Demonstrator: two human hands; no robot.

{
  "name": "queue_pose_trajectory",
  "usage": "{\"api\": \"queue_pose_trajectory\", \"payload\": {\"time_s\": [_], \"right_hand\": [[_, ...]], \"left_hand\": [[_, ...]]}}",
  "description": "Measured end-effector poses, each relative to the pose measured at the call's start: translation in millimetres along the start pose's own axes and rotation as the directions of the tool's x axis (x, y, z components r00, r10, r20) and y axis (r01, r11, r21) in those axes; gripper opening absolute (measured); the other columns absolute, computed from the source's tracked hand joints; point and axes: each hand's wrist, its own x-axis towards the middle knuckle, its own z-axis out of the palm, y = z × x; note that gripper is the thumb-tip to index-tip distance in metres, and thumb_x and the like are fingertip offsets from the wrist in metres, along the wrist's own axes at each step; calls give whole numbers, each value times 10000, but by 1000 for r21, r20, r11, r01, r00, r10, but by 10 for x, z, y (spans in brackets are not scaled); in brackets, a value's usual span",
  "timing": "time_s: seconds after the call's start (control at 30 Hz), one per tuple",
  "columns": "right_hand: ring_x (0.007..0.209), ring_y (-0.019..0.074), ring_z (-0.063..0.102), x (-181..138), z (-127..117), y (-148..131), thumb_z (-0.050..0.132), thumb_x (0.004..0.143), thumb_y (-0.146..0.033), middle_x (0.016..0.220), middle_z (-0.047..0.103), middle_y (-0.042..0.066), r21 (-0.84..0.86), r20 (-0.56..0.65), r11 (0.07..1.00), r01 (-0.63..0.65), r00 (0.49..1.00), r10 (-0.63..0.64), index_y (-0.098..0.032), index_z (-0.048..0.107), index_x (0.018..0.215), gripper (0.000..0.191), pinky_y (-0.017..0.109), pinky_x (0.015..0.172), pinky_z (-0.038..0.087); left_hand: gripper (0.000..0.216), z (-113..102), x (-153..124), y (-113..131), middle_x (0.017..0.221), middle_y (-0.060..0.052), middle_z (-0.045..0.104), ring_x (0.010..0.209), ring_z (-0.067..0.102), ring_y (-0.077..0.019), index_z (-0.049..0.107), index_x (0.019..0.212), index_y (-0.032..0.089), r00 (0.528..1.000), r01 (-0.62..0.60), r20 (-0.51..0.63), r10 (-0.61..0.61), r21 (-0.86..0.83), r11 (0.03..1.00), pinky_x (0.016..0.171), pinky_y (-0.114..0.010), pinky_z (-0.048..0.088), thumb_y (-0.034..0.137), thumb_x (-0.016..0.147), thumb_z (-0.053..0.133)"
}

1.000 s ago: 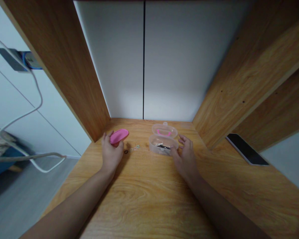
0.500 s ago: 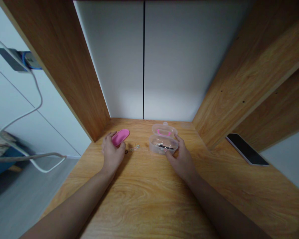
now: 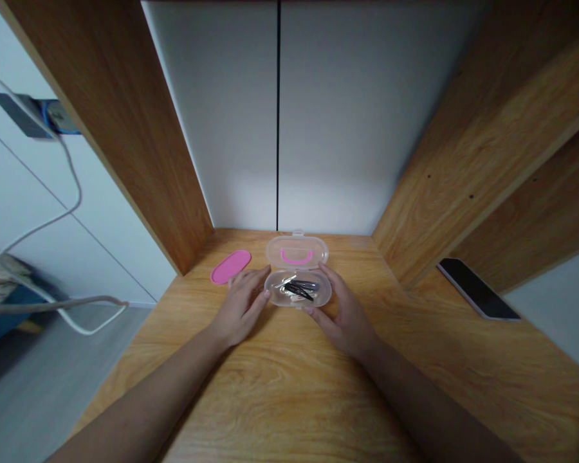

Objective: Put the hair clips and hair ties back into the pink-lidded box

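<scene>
A clear plastic storage box (image 3: 274, 299) stands on the wooden desktop, its clear lid (image 3: 273, 252) with a pink handle tipped back behind it. Inside lie several black hair clips (image 3: 300, 289) and paler small pieces that I cannot make out. At the box's right end, my right hand (image 3: 350, 325) is closed, thumb at the front and fingers behind. My left hand (image 3: 238, 308) has thumb and forefinger about the left end. Just beyond its fingers, an oval pink tray (image 3: 230, 266) lies flat. Whatever is under my left palm is hidden.
Wooden side panels (image 3: 139, 148) rise at left and right, and white panels (image 3: 328, 128) close off the back. A dark phone-like slab (image 3: 477, 289) lies at the right. A white cable (image 3: 72, 173) hangs at the far left.
My left hand has let go of the pink tray, left it on the desktop and moved right to the box. The box has shifted left and tilted, showing more of its inside.
</scene>
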Motion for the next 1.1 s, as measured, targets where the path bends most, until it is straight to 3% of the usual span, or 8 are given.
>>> {"api": "queue_pose_trajectory", "payload": {"time_s": [0.23,0.43,0.63,0.93,1.1], "right_hand": [[1375,291,467,-12,-20,-12,679,861,-308,1476,482,128,-8,49,997,77,996,-76,-259,254,1539,802,513,1158,392],[1286,274,548,-24,23,37,635,862,-242,1458,487,136,70,-21,997,37,999,-36,-257,251,1532,772,490,1102,462],[1131,241,632,-11,22,65,581,906,-240,1382,554,114,86,-172,996,30,985,-15,-273,408,1429,552,437,979,546],[1086,231,623,9,-14,25,577,896,-178,1225,615,90,10,-179,994,111,978,-108,-268,487,1330,453,415,952,530],[1044,227,658,1,-55,30,573,889,-159,1110,687,60,-69,-204,985,156,965,-167,-267,572,1165,296,400,935,533]], "left_hand": [[447,-2,-24,15,1290,-125,649,1191,558,-283,549,1385,208,995,-31,92,34,-31,999,1056,-450,371,367,987,422],[456,-4,-19,22,1242,-144,646,1164,565,-295,565,1330,188,995,-45,90,47,-27,999,1026,-444,411,370,913,526],[489,-26,-15,79,1265,-143,622,1169,560,-292,526,1350,194,982,-111,148,115,-29,993,1029,-448,424,343,887,574],[528,37,-6,16,1321,-140,603,1194,570,-291,492,1360,192,979,-159,112,168,-88,983,1049,-471,439,236,849,617],[574,55,-9,3,1369,-140,574,1248,557,-283,480,1382,201,982,-161,80,173,-142,977,1096,-459,433,180,825,618]]}}
